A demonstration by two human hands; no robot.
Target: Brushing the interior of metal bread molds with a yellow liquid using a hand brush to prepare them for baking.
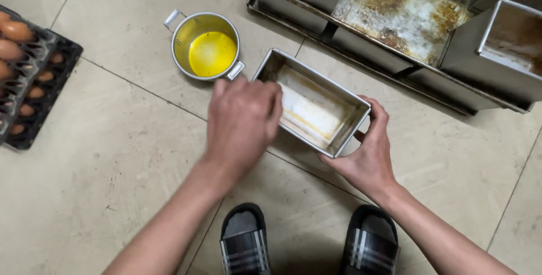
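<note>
Rectangular metal loaf tin (316, 106) — right hand (367, 151) grips it, left hand (243, 122) inside.

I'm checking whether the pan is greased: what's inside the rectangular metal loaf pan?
The rectangular metal loaf pan shows a pale, yellow-streaked bottom and nothing else. The left hand covers its near-left corner; the right hand grips the outside.

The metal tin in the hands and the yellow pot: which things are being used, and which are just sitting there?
In use:
loaf tin, held at its near corner by the right hand
left hand, reaching into the tin
small pot of yellow liquid, right beside it

Just sitting there:
egg tray
stacked tins on the rusty baking tray
striped slippers
</note>
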